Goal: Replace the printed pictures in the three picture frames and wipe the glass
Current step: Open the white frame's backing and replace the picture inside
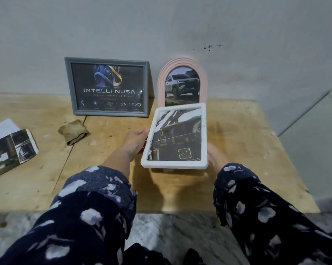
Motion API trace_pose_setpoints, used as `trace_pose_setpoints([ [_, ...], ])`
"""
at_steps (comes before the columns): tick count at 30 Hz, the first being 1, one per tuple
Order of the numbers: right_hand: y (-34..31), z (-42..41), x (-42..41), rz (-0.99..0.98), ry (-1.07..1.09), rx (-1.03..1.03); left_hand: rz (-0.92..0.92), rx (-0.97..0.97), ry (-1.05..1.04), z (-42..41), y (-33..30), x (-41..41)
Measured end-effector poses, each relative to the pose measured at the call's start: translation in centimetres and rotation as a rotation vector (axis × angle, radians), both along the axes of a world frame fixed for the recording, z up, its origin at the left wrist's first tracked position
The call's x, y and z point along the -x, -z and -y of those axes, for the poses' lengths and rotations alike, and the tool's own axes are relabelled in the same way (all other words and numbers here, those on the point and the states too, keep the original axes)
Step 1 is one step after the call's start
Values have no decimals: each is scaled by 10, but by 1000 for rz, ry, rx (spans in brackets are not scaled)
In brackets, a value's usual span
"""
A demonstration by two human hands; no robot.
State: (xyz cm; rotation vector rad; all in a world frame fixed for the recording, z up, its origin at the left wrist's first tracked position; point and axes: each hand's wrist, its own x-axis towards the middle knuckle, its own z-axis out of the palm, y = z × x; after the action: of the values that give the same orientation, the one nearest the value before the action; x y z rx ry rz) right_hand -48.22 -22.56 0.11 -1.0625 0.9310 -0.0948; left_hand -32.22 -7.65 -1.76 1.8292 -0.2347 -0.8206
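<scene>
Both my hands hold a white rectangular frame (175,136) above the wooden table (237,150), glass side up, with a dark picture in it. My left hand (135,141) grips its left edge. My right hand (216,154) holds the right edge and is mostly hidden behind the frame. A grey frame (107,87) with a dark logo print stands against the wall at the back. Beside it on the right stands a pink arched frame (182,83) showing a pickup truck.
A crumpled brownish cloth (73,131) lies left of my left hand. Loose printed pictures (10,150) lie at the table's left edge. The grey wall is close behind the frames. The table's front edge runs under my forearms.
</scene>
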Motion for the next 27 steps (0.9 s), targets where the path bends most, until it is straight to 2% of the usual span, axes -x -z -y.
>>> trace_pose_setpoints([
  [4, 18, -4, 27, 17, -23, 39, -45, -82, -13, -2, 20, 10],
  [8, 27, -8, 36, 31, 9, -51, -78, -112, -9, -1, 37, 22],
  [11, 33, -3, 33, -54, 46, -35, -95, -133, -22, -1, 43, 24],
  [14, 48, 10, 32, -176, 206, 5, -84, -140, -52, 3, 46, 25],
  [18, 51, 16, 36, -235, 381, 26, -55, -154, -86, 9, 44, 29],
  [21, 55, 20, 36, -317, 261, 239, 90, -226, -72, 9, 45, 34],
  [24, 65, 24, 33, -449, 115, 438, 72, -230, -54, 9, 51, 38],
  [27, 72, 25, 31, -559, 103, 534, 133, -281, -28, 8, 50, 44],
])
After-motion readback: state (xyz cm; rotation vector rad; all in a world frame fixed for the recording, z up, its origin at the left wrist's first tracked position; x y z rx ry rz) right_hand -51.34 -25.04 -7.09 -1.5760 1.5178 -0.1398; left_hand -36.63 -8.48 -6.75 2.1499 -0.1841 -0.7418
